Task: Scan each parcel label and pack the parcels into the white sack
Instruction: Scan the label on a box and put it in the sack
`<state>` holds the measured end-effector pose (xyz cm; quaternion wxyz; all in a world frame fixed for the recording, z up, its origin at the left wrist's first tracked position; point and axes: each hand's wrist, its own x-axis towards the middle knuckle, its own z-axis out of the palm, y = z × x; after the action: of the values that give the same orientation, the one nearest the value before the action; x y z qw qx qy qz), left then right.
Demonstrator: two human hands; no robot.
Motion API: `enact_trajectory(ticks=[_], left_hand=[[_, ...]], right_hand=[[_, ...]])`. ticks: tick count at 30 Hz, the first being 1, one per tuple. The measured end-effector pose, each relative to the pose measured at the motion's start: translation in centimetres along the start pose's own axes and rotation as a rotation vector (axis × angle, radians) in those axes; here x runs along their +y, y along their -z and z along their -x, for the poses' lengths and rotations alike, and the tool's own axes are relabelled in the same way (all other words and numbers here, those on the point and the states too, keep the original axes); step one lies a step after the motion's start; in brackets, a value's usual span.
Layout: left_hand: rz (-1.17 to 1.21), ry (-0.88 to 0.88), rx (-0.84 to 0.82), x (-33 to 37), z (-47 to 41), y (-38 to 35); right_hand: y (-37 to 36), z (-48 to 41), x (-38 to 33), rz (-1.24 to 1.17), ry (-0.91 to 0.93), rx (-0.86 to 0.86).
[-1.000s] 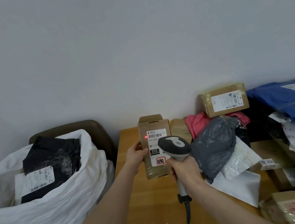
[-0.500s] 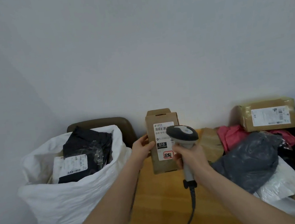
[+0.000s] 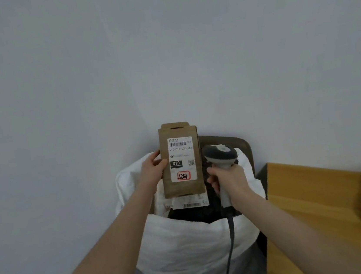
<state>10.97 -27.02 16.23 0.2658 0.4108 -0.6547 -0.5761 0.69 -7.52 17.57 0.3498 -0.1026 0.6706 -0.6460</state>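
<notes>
Parcel point(image 3: 181, 159) is hanging upright over the mouth of the white sack point(image 3: 197, 244), past the left edge of the worktop point(image 3: 306, 189), which it was standing above a second ago. The left hand point(image 3: 154, 169) is gripping its side and the right hand point(image 3: 228, 178) is clutching the scanner point(image 3: 220, 154). Packing is likely beginning.

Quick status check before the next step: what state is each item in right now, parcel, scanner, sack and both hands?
Cardboard parcel: upright, label facing the camera, held over the sack's mouth.
Left hand: grips the parcel's left edge.
Scanner: held up beside the parcel, cable hanging down.
Right hand: grips the scanner's handle.
White sack: open, a dark parcel already inside.
</notes>
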Motion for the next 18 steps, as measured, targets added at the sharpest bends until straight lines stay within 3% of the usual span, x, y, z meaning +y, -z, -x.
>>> enact_trajectory(ticks=[4,8,12,15,18], left_hand=[[-0.171,0.092,0.077,-3.1,-4.3,6.2],[-0.423,0.182,-0.085,-7.5,-5.8,6.9],[-0.665,0.08,-0.151,-10.0,-5.3,4.2],[-0.969,-0.098,-0.172,-9.5,-5.4,1.8],[-1.111,-0.151,-0.385,-9.2,-5.3,-0.3]], right_hand=[[-5.0,-1.8,1.9,0.03,-0.069,0.007],[-7.5,-3.5,4.5,0.09,-0.132,0.049],[-8.0,-4.7,5.8,0.101,-0.199,0.077],[-7.8,-5.3,6.0,0.089,-0.224,0.095],[-7.6,-5.8,5.9,0.08,-0.217,0.099]])
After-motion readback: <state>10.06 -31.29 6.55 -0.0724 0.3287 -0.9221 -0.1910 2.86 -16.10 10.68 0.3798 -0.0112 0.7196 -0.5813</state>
